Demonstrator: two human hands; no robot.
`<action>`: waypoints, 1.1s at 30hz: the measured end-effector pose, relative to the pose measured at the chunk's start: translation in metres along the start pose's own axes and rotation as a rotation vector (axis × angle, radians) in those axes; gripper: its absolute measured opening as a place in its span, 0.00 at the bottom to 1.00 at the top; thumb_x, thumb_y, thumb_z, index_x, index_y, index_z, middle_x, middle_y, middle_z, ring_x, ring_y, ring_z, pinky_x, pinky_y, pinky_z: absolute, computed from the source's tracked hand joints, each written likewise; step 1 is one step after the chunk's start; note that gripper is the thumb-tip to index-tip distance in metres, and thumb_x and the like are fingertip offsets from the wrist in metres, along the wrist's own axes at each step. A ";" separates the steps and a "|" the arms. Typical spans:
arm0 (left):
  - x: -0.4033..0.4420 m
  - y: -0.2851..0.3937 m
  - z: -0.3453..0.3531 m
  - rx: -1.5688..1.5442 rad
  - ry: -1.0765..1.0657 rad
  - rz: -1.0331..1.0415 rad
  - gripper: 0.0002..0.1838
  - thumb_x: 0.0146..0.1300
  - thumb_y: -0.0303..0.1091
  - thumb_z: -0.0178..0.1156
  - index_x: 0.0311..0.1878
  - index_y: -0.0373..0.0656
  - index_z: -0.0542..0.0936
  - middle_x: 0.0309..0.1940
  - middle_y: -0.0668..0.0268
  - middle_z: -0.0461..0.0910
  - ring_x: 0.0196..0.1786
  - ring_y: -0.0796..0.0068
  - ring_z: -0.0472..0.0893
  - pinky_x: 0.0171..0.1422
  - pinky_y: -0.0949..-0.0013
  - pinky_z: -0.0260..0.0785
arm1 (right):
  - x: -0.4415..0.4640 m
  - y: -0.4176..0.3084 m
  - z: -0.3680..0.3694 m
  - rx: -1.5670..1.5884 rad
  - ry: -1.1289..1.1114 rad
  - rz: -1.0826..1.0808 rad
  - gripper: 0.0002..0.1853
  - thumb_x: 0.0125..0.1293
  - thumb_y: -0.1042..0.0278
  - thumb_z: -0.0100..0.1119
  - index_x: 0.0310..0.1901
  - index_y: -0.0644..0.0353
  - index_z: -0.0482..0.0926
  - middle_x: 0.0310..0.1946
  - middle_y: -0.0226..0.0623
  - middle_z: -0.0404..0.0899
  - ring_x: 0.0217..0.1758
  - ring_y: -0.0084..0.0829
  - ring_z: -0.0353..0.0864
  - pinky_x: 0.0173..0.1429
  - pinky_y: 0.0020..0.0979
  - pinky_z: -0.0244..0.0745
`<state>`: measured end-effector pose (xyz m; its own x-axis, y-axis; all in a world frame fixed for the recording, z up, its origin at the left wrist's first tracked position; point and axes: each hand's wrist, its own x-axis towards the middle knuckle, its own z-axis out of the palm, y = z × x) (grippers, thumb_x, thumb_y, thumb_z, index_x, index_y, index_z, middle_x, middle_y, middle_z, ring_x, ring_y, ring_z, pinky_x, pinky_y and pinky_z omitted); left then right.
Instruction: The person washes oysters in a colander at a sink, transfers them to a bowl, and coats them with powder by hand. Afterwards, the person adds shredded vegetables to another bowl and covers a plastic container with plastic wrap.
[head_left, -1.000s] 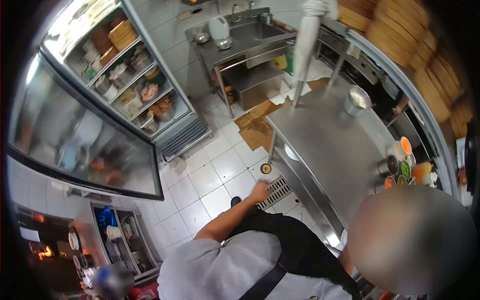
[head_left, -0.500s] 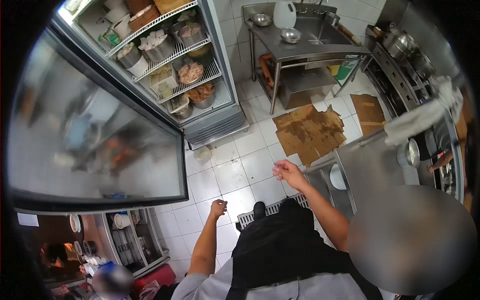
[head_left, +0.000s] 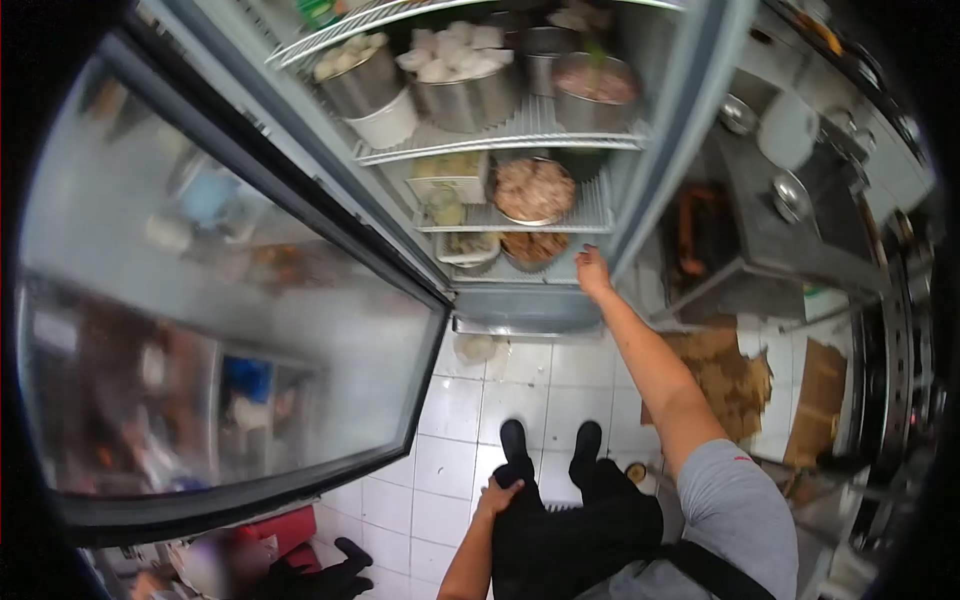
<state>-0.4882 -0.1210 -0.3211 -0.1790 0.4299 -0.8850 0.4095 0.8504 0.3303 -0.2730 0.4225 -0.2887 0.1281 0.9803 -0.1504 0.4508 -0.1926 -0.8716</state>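
Note:
My right hand [head_left: 592, 268] reaches to the lower right of the open fridge, its fingers apart and nothing visible in them. Close to its left stands a metal pot of brownish meat [head_left: 535, 246] on the bottom shelf, beside a white-rimmed container [head_left: 468, 248]. One shelf up are a bowl of pale pink meat [head_left: 535, 190] and a white tub [head_left: 448, 188]. Over by my dark trousers, my left hand [head_left: 498, 496] is low at my thigh, fingers loosely extended and holding nothing I can see; whether it touches the cloth is unclear.
The glass fridge door [head_left: 300, 330] stands wide open on my left. A steel sink table [head_left: 740, 240] is to the right, with cardboard [head_left: 715, 375] on the tiled floor before it. Another person's dark-clad leg [head_left: 330, 572] shows at the lower left.
I have turned to face the fridge and come nearer, so its shelves now fill the upper middle. My right hand has stretched forward to it; my left hand has dropped to my thigh.

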 end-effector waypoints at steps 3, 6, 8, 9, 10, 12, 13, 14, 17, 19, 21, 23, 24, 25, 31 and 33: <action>0.060 -0.007 0.032 0.094 0.008 -0.016 0.78 0.43 0.81 0.67 0.80 0.32 0.42 0.74 0.29 0.57 0.77 0.34 0.61 0.80 0.47 0.58 | 0.109 0.028 0.046 -0.259 0.015 -0.051 0.25 0.73 0.53 0.58 0.65 0.58 0.74 0.52 0.46 0.85 0.57 0.40 0.84 0.61 0.39 0.77; 0.050 0.086 -0.010 0.177 0.105 -0.163 0.74 0.45 0.79 0.67 0.80 0.35 0.45 0.68 0.28 0.64 0.69 0.31 0.71 0.72 0.46 0.67 | 0.178 0.032 0.064 -0.318 0.107 -0.061 0.24 0.73 0.54 0.57 0.65 0.58 0.74 0.53 0.46 0.85 0.57 0.41 0.83 0.61 0.39 0.77; 0.070 0.092 -0.034 0.144 0.174 -0.144 0.72 0.45 0.78 0.68 0.81 0.37 0.46 0.66 0.27 0.66 0.65 0.30 0.74 0.68 0.46 0.71 | 0.212 0.035 0.072 -0.293 0.167 -0.063 0.24 0.73 0.54 0.57 0.65 0.58 0.75 0.53 0.45 0.84 0.58 0.41 0.83 0.61 0.40 0.77; 0.078 0.091 -0.048 0.139 0.204 -0.134 0.72 0.46 0.78 0.68 0.81 0.38 0.47 0.64 0.27 0.67 0.63 0.30 0.76 0.66 0.46 0.72 | 0.224 0.038 0.073 -0.274 0.192 -0.065 0.24 0.73 0.54 0.57 0.65 0.58 0.75 0.53 0.45 0.84 0.58 0.41 0.83 0.62 0.40 0.77; 0.081 0.096 -0.062 0.114 0.216 -0.121 0.71 0.45 0.78 0.67 0.81 0.39 0.47 0.64 0.26 0.66 0.62 0.30 0.76 0.65 0.46 0.73 | 0.235 0.042 0.074 -0.248 0.214 -0.068 0.24 0.73 0.55 0.57 0.65 0.58 0.75 0.54 0.45 0.84 0.58 0.41 0.82 0.62 0.40 0.77; 0.085 0.104 -0.086 0.076 0.231 -0.098 0.71 0.45 0.79 0.67 0.81 0.40 0.48 0.64 0.25 0.66 0.61 0.29 0.78 0.62 0.47 0.75 | 0.253 0.053 0.071 -0.188 0.256 -0.068 0.24 0.74 0.55 0.57 0.65 0.58 0.75 0.54 0.45 0.84 0.59 0.41 0.82 0.62 0.40 0.76; 0.095 0.103 -0.091 0.084 0.241 -0.105 0.72 0.45 0.80 0.67 0.81 0.39 0.49 0.63 0.24 0.66 0.58 0.30 0.79 0.61 0.47 0.76 | 0.260 0.057 0.070 -0.147 0.267 -0.076 0.23 0.74 0.55 0.57 0.65 0.58 0.75 0.55 0.45 0.84 0.59 0.41 0.82 0.62 0.40 0.76; 0.101 0.103 -0.095 0.090 0.238 -0.111 0.72 0.44 0.80 0.67 0.81 0.39 0.49 0.63 0.24 0.66 0.59 0.30 0.79 0.61 0.47 0.76 | 0.265 0.060 0.070 -0.109 0.279 -0.082 0.23 0.74 0.55 0.57 0.65 0.58 0.75 0.55 0.45 0.83 0.59 0.41 0.82 0.62 0.40 0.76; 0.113 0.104 -0.110 0.108 0.222 -0.122 0.72 0.44 0.81 0.67 0.81 0.39 0.49 0.63 0.25 0.66 0.60 0.31 0.78 0.62 0.48 0.76 | 0.276 0.071 0.063 0.041 0.285 -0.106 0.23 0.74 0.56 0.56 0.65 0.58 0.75 0.56 0.45 0.83 0.60 0.41 0.81 0.63 0.40 0.76; 0.118 0.107 -0.121 0.122 0.201 -0.130 0.73 0.43 0.81 0.67 0.81 0.39 0.49 0.64 0.26 0.66 0.61 0.31 0.78 0.63 0.48 0.75 | 0.277 0.077 0.052 0.156 0.287 -0.114 0.23 0.74 0.57 0.56 0.65 0.59 0.75 0.56 0.45 0.83 0.60 0.41 0.81 0.63 0.40 0.76; 0.121 0.108 -0.126 0.109 0.214 -0.144 0.70 0.44 0.79 0.69 0.80 0.40 0.52 0.62 0.31 0.68 0.61 0.33 0.78 0.63 0.47 0.75 | 0.275 0.082 0.046 0.259 0.282 -0.125 0.22 0.74 0.57 0.56 0.65 0.59 0.75 0.57 0.45 0.82 0.61 0.41 0.81 0.63 0.41 0.76; 0.125 0.109 -0.130 0.111 0.209 -0.154 0.69 0.44 0.78 0.70 0.80 0.41 0.53 0.61 0.35 0.69 0.61 0.34 0.78 0.63 0.47 0.74 | 0.274 0.084 0.040 0.366 0.273 -0.124 0.22 0.74 0.58 0.56 0.64 0.59 0.75 0.57 0.45 0.82 0.61 0.41 0.80 0.64 0.41 0.75; 0.126 0.110 -0.132 0.119 0.198 -0.156 0.70 0.44 0.78 0.70 0.80 0.41 0.53 0.61 0.35 0.69 0.61 0.34 0.78 0.63 0.47 0.74 | 0.273 0.083 0.036 0.411 0.269 -0.127 0.22 0.74 0.58 0.56 0.64 0.59 0.75 0.58 0.45 0.82 0.62 0.41 0.80 0.64 0.41 0.75; 0.128 0.111 -0.135 0.129 0.187 -0.158 0.70 0.44 0.78 0.69 0.80 0.41 0.52 0.62 0.35 0.69 0.61 0.34 0.78 0.63 0.47 0.74 | 0.270 0.084 0.033 0.462 0.265 -0.125 0.22 0.74 0.58 0.56 0.64 0.59 0.75 0.58 0.45 0.82 0.62 0.41 0.80 0.64 0.41 0.75; 0.130 0.115 -0.139 0.120 0.159 -0.139 0.70 0.44 0.78 0.69 0.81 0.42 0.52 0.63 0.35 0.68 0.63 0.34 0.76 0.65 0.47 0.73 | 0.257 0.077 0.016 0.796 0.224 -0.132 0.21 0.74 0.59 0.55 0.64 0.59 0.76 0.60 0.44 0.81 0.63 0.41 0.79 0.65 0.41 0.75; 0.130 0.113 -0.136 0.119 0.158 -0.109 0.70 0.44 0.79 0.69 0.80 0.41 0.52 0.64 0.30 0.66 0.63 0.31 0.76 0.65 0.47 0.74 | 0.255 0.068 0.015 0.932 0.190 -0.146 0.21 0.74 0.60 0.55 0.64 0.59 0.76 0.60 0.44 0.81 0.64 0.41 0.79 0.65 0.42 0.75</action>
<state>-0.5874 0.0722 -0.3542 -0.3618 0.3875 -0.8479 0.4808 0.8568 0.1864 -0.2232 0.6597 -0.3937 0.3045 0.9525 -0.0048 -0.3993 0.1231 -0.9085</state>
